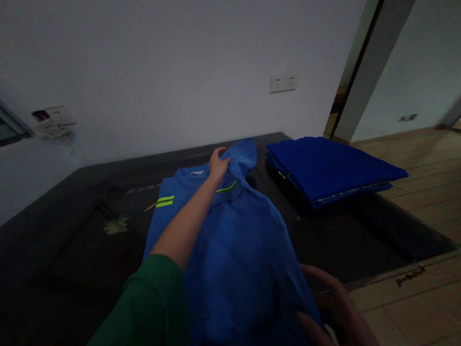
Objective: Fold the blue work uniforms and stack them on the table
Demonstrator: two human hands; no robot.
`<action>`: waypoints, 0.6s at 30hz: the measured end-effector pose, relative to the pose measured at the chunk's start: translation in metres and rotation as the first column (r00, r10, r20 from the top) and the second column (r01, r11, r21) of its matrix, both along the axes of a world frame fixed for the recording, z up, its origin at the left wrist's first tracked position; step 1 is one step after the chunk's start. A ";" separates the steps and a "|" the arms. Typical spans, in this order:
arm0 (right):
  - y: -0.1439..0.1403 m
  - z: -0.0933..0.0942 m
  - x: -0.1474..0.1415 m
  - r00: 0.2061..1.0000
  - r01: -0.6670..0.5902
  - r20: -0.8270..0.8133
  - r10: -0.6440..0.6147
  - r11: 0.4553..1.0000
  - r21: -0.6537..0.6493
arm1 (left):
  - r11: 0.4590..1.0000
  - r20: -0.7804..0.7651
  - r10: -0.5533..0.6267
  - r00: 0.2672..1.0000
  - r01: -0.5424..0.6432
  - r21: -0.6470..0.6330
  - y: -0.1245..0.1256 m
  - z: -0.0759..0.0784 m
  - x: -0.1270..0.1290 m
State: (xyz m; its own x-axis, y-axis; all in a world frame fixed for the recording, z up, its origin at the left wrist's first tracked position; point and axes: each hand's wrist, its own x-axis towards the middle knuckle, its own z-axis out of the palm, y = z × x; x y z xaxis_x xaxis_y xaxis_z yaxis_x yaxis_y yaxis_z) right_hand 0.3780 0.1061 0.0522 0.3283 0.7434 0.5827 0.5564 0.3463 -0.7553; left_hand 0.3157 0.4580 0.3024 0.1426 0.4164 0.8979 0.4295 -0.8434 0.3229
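- Blue jacket [231,250] lies spread along the dark counter [54,237], collar at the far end, near hem at the person's body.
- Left hand [218,164], grip pinching the jacket's far collar/shoulder fold, arm stretched out over it.
- Right hand [333,311], grip closed on the near hem at the counter edge.
- Risk: a one-sided pull could skew the cloth or drag the hem off the edge.
- Folded blue stack [330,170] sits near on the right; a sweeping sleeve could knock it.
- Paper scrap [115,226] on the left, clear of the jacket.

Blue shirt [231,250], neon-yellow stripes; green sleeve [147,321]
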 end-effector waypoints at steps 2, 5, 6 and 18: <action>0.009 0.009 -0.021 0.973 -0.151 0.171 0.153 0.988 -0.025 | 0.998 0.191 -0.062 0.980 0.063 0.000 0.014 -0.007 -0.047; 0.030 0.012 -0.050 0.786 -0.307 0.495 0.370 0.929 -0.206 | 0.996 0.318 -0.073 0.945 0.085 -0.024 0.031 -0.038 -0.114; 0.037 0.010 -0.058 0.706 -0.308 0.570 0.420 0.907 -0.287 | 0.996 0.314 -0.049 0.948 0.071 -0.056 0.034 -0.052 -0.132; 0.045 0.013 -0.079 0.670 -0.450 0.517 0.533 0.845 -0.289 | 0.971 0.195 0.047 0.980 0.001 -0.241 0.035 -0.112 -0.176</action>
